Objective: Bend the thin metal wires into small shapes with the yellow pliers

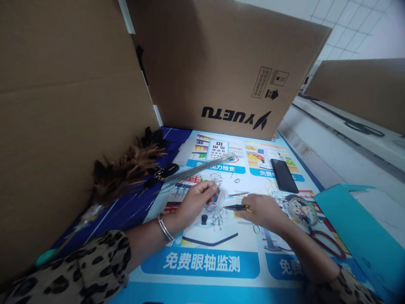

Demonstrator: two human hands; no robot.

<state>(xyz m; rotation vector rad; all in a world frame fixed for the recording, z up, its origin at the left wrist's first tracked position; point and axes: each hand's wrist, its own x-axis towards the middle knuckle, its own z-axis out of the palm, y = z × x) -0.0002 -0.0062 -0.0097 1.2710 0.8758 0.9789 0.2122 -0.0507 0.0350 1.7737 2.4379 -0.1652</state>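
Note:
My left hand (198,198) is closed in a pinch on a small bent piece of thin wire above a printed poster (202,264) that covers the table. My right hand (264,210) grips small dark pliers (236,207) with yellow handles, their tip pointing left toward the left hand's fingers. A little heap of bent wire pieces (218,219) lies just below the two hands. A bundle of long straight wires (198,169) lies slanted behind my left hand.
A feather duster (126,169) lies at the left beside a cardboard wall (63,126). A large cardboard box (221,63) stands behind. A black phone (284,175), a clear round tape roll (303,210), red-handled scissors (329,242) and a teal folder (360,232) are at the right.

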